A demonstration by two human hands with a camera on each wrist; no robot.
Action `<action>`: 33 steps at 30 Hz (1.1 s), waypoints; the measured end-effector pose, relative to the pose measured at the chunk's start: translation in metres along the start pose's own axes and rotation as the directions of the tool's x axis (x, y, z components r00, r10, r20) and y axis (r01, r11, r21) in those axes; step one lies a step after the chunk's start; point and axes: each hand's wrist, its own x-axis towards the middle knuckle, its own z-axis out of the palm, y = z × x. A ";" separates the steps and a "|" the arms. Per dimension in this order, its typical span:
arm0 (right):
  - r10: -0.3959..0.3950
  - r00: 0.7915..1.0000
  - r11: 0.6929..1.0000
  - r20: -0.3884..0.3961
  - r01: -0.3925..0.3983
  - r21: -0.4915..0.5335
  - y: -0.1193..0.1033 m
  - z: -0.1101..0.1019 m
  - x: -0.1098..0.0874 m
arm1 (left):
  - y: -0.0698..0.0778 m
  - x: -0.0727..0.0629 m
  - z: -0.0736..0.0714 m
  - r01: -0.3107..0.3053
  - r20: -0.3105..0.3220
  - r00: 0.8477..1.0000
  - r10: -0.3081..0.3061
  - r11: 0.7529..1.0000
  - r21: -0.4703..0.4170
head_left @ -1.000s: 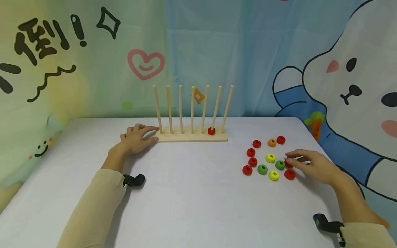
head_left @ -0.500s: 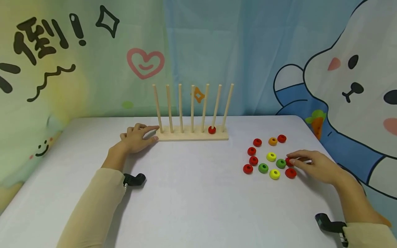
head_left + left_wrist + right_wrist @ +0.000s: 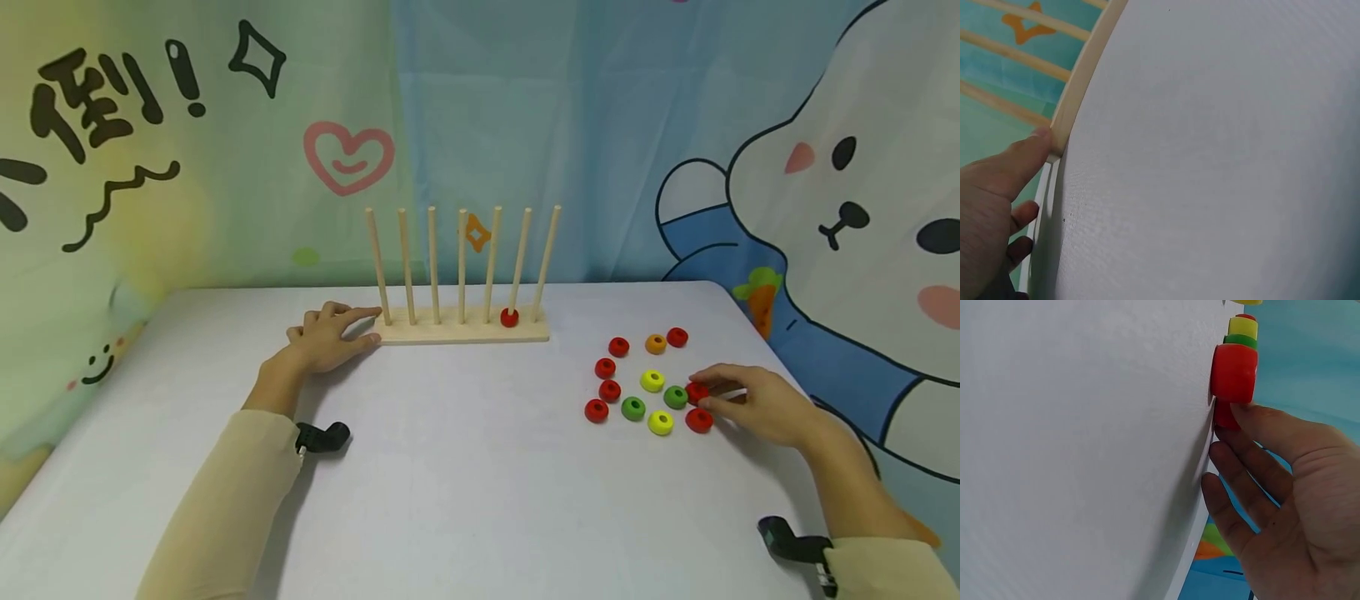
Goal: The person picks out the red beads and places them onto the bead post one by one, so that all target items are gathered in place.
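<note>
At the back middle of the table stands a wooden peg rack (image 3: 465,332) with a row of upright pegs; a red bead (image 3: 509,317) sits at the bottom of the second peg from the right. My left hand (image 3: 322,337) holds the rack's left end, thumb (image 3: 1032,147) at its front corner and index finger along the end. On the right, my right hand (image 3: 761,404) pinches a red bead (image 3: 697,392) between thumb and index finger, low over the table. In the right wrist view another red bead (image 3: 1235,374) partly hides the pinched one; the other fingers reach out loosely.
Several loose beads lie around the right hand: red (image 3: 596,411), green (image 3: 633,408), yellow (image 3: 661,422) and orange (image 3: 656,344). A green bead (image 3: 676,397) is right beside the pinched one. A printed curtain (image 3: 495,125) hangs behind the white table (image 3: 465,467).
The right thumb and fingers have shifted slightly about the red bead, which shows more clearly between them. The left hand and rack stay in place; the head view has moved slightly.
</note>
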 end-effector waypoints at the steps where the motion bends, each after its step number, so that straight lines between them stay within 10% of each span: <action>1: -0.004 1.000 1.000 0.000 0.004 0.001 0.000 0.001 0.000 | 0.000 0.000 0.000 0.000 0.000 1.000 0.000 1.000 -0.001; 18: 0.032 0.998 0.999 -0.051 -0.031 0.030 -0.002 -0.001 -0.004 | -0.004 0.002 0.002 -0.016 -0.020 1.000 0.016 1.000 -0.004; 33: -0.079 0.962 0.996 -0.260 0.086 0.014 -0.012 -0.004 -0.005 | -0.005 0.001 0.002 -0.009 -0.015 1.000 0.009 1.000 -0.007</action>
